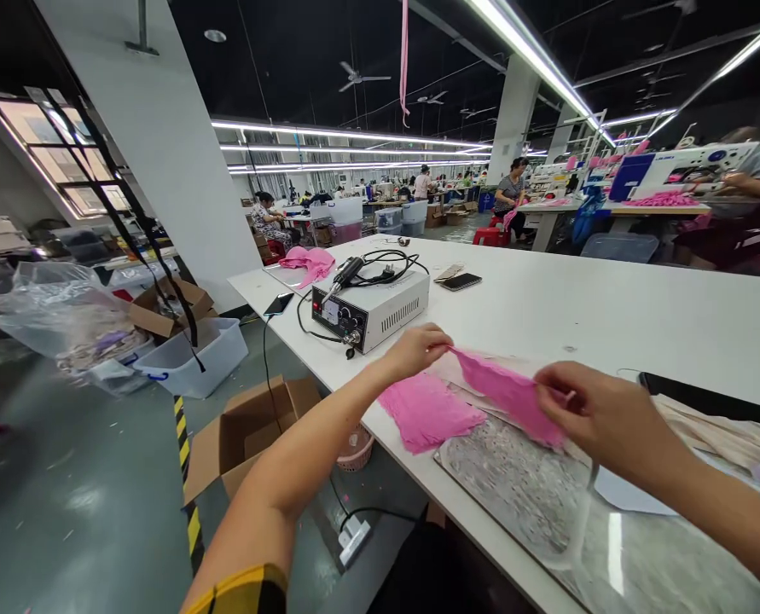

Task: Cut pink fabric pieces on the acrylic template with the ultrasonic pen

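A strip of pink fabric [504, 388] hangs stretched between my two hands above the table. My left hand [421, 348] pinches its far left corner, and my right hand [588, 401] grips the near right end between thumb and fingers. Below it on the left, another pink fabric piece [427, 414] lies flat at the table edge. A worn, greyish board with a clear rim [513, 477] rests on the tabletop beneath my right hand. Some pale beige cloth shows behind the held strip, partly covered by it.
A white control box [396, 307] with a cabled handheld tool on top stands beyond my left hand. Phones [461, 281] and pink cloth [309, 263] lie nearby. Beige fabric [712, 431] lies at right. Below the table's left edge are a cardboard box [252, 426] and a power strip [354, 541].
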A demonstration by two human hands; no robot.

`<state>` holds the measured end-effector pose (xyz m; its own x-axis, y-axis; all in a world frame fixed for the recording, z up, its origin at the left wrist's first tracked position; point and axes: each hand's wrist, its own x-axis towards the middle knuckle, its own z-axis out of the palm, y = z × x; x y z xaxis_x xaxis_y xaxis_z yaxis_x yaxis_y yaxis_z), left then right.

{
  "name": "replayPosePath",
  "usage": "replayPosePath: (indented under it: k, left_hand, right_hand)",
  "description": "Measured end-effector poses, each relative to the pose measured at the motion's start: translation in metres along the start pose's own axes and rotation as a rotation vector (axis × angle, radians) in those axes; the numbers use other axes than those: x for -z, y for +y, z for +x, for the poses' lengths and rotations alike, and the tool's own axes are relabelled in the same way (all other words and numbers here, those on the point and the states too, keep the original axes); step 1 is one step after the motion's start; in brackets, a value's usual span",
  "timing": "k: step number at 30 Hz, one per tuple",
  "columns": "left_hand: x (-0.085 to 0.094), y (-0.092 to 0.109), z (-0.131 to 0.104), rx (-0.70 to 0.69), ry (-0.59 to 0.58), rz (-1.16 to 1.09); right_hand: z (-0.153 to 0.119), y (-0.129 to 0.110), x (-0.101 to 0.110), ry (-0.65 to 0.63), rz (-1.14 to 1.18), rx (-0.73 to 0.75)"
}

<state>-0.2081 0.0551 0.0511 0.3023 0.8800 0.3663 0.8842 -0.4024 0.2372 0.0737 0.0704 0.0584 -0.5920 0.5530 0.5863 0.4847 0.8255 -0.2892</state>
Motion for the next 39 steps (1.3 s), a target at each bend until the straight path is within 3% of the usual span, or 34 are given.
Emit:
replayPosePath:
  k: [3, 7, 9, 11, 14, 18, 21, 24, 29, 32, 39]
  left_hand:
    - [0.012, -0.017, -0.020, 0.020, -0.004, 0.003]
    - [0.017, -0.026, -0.056, -0.035, 0.041, -0.036]
    - [0.014, -0.033, -0.061, -0.050, 0.096, -0.068]
    - [0.008, -0.027, -0.057, -0.051, 0.133, -0.103]
    - [-0.005, 0.019, -0.040, -0.099, 0.106, -0.166]
    - [-0.040, 0.114, 0.007, -0.353, -0.088, -0.209]
    - [-0.079, 0.171, 0.054, -0.445, -0.194, -0.181]
    - [-0.116, 0.211, 0.099, -0.510, -0.303, -0.133]
    - [-0.149, 0.246, 0.139, -0.564, -0.450, -0.030]
    - [-0.153, 0.255, 0.142, -0.580, -0.464, 0.028]
    - [-0.158, 0.264, 0.136, -0.593, -0.366, 0.066]
  right_hand:
    - [0.013, -0.033, -0.038, -0.103, 0.024, 0.132]
    - [-0.004, -0.059, -0.071, -0.308, 0.023, 0.193]
    - [-0.018, -0.052, -0.066, -0.341, 0.030, 0.137]
    - [-0.041, -0.033, -0.041, -0.318, 0.030, 0.014]
    - [-0.091, 0.012, 0.020, -0.221, -0.006, -0.229]
    - [-0.163, 0.079, 0.089, -0.104, -0.121, -0.513]
    - [-0.204, 0.108, 0.108, -0.121, -0.163, -0.643]
    - [-0.226, 0.121, 0.109, -0.179, -0.145, -0.710]
    - [-0.232, 0.134, 0.106, -0.211, -0.059, -0.754]
    - [-0.235, 0.140, 0.105, -0.174, -0.014, -0.794]
    - [-0.234, 0.139, 0.106, -0.079, 0.051, -0.832]
